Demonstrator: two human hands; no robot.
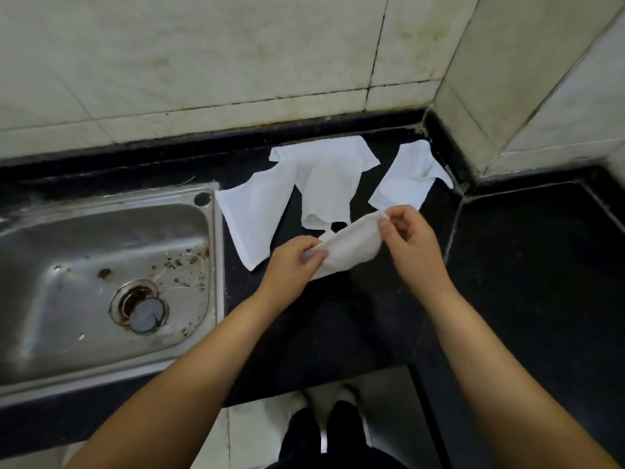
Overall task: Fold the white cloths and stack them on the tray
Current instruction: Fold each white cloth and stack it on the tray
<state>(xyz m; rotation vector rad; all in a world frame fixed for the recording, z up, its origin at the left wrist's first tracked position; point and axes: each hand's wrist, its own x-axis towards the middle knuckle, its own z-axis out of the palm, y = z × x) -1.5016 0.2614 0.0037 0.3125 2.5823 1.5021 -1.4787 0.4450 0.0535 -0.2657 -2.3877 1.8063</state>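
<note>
I think the job has only just begun. My left hand [297,257] and right hand [407,231] each pinch 1 end of a white cloth [351,245], held up over the black counter [524,265]. 3 more cloths [324,177] lie flat and unfolded behind it. I see no tray.
</note>
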